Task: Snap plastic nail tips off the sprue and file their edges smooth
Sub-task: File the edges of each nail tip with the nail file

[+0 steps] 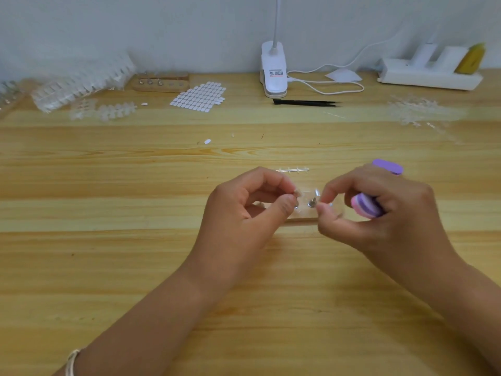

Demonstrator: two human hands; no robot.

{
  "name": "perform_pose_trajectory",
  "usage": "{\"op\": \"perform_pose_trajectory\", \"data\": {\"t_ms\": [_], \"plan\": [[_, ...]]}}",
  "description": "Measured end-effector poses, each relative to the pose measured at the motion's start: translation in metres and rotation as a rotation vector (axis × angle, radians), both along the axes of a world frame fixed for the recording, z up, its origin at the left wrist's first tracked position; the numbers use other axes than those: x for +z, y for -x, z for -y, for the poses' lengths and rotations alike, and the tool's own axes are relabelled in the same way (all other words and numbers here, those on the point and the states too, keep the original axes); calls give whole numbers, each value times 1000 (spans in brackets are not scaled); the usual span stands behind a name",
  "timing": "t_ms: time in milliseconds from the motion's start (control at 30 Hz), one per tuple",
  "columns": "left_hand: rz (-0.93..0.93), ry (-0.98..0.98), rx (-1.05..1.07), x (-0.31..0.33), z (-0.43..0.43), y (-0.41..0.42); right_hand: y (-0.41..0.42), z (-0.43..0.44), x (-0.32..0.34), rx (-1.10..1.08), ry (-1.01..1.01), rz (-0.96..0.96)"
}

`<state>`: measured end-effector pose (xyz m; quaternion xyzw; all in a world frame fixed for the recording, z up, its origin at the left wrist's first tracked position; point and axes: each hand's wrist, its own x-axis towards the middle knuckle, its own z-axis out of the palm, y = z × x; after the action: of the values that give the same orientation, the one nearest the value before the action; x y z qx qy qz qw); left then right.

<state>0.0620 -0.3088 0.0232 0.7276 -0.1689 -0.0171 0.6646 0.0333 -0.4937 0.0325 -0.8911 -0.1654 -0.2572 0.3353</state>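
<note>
Forearms come in from the bottom edge, with a thin band (71,360) on the left wrist, and both hands meet right over a small wooden block (303,220) on the table (135,267). Left hand (244,210) has a clear nail tip (297,192) pinched between thumb and forefinger, just above the block's metal studs (311,204). Right hand (379,213) has the purple and pink file (366,206) tucked under its curled back fingers, while its thumb and forefinger pinch together beside the tip. Can't tell if they've got the tip's other end or a second piece, it's too small and clear. A bare sprue stick (292,169) lies just behind the block, so I'd guess this tip is already off and filing is the step. My take: hold the tip by its sides so the snapped edge sticks out, bring the file forward into a proper grip, and use light strokes in one direction, since thin plastic probably flexes and pings away. Lamp (273,69) and black tweezers (303,102) sit well behind the block.
</note>
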Motion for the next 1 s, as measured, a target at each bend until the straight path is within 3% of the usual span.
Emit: {"op": "perform_pose_trajectory", "data": {"t_ms": [233, 700, 1000], "plan": [[-15, 4, -87, -1, 3, 3, 0, -1, -3, 7, 63, 161], [35, -38, -49, 1, 2, 6, -1, 0, -9, 47, 82, 172], [349, -243, 86, 2, 3, 10, 2, 0, -15, 76, 68, 158]]}}
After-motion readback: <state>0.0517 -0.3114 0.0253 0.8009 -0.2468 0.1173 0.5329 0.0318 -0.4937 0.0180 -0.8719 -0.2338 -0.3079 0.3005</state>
